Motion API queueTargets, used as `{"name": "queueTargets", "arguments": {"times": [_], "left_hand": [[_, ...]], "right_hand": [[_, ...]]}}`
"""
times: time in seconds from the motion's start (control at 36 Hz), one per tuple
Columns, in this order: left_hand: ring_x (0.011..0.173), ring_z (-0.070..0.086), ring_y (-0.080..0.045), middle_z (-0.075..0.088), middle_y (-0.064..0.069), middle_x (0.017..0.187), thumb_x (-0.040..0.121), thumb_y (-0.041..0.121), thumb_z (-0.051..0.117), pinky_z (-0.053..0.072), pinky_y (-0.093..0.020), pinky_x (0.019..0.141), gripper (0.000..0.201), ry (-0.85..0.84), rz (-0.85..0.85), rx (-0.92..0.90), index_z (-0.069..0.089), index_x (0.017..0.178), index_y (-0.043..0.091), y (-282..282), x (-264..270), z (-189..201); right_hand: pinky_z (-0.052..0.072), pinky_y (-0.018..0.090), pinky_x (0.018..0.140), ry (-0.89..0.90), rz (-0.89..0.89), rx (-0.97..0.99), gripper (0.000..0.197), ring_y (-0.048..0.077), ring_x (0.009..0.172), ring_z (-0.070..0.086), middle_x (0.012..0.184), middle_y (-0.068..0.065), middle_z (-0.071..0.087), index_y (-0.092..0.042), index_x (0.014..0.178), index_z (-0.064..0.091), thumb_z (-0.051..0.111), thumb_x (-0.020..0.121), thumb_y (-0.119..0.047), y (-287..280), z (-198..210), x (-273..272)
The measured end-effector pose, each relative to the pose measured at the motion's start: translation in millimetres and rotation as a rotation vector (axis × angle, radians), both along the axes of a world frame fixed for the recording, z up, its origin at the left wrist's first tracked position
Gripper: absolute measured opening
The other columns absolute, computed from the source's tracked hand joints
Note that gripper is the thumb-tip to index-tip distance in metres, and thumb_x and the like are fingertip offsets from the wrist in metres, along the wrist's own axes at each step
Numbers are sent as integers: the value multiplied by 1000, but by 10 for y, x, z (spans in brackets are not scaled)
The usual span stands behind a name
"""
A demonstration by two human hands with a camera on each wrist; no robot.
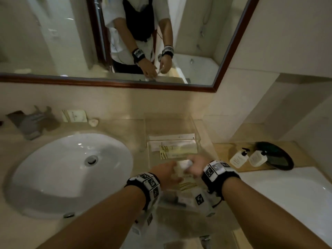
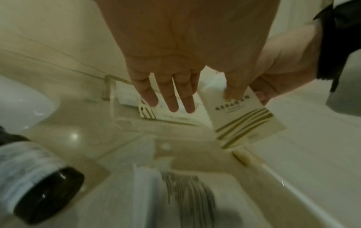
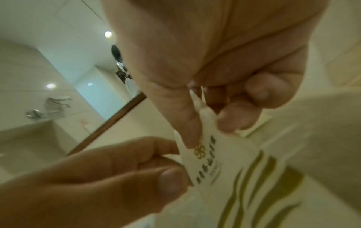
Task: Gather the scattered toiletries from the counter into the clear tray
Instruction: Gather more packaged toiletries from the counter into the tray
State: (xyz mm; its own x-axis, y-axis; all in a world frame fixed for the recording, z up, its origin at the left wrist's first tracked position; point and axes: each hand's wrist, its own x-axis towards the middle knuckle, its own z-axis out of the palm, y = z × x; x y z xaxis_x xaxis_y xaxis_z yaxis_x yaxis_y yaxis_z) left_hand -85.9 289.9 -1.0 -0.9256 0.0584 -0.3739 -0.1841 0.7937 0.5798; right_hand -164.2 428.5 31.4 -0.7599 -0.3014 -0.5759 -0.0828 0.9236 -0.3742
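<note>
A cream packet (image 2: 242, 121) with gold stripes hangs above the near end of the clear tray (image 1: 196, 135), pinched at its top between the curled thumb and fingers of the right hand (image 1: 195, 165). The left hand (image 2: 171, 64) is beside the packet, its three visible fingers straight and holding nothing; whether its thumb touches the packet I cannot tell. More striped packets (image 1: 177, 151) lie flat inside the tray. The sink (image 1: 70, 173) is left of the tray; two pump bottles (image 1: 248, 158) stand to its right.
</note>
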Motion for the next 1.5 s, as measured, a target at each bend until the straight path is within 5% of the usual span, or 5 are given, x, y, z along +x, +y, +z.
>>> {"name": "queueTargets", "arguments": {"times": [0.11,0.58,0.81,0.97,1.5], "left_hand": [[123,53,-28,51,-12,139,93,39,56,45,-34,99,61,55,221,53,34,143,12,-378,-37,251],[111,58,-31,61,-12,122,91,26,56,48,-34,88,38,37,757,-9,48,125,11,-2466,698,267],[115,55,-32,58,-18,126,100,26,44,42,-35,94,32,16,843,-36,51,123,5,-3300,735,-28],[114,57,-30,57,-11,128,101,19,38,45,-36,96,33,44,852,-41,42,133,14,-3697,582,-270],[107,59,-28,61,-13,120,102,30,39,48,-32,89,38,17,641,1,40,135,11,-4294,455,-837]], "right_hand": [[55,28,54,-21,36,-162,65,16,65,67,101,6,66,-23,138,45,72,79,-23,-584,126,-32],[34,25,71,142,757,-76,16,19,83,46,73,1,46,-11,78,52,53,94,-15,-3139,33,233],[43,24,71,89,645,-95,32,31,112,58,107,3,54,-19,101,60,68,72,-30,-3988,-352,14],[51,32,75,130,598,-96,20,32,91,63,96,13,61,-3,93,63,64,84,-21,-4572,-513,-316],[39,30,105,95,399,-155,37,27,125,51,142,7,50,-19,131,57,49,94,-16,-5050,-838,-559]]}}
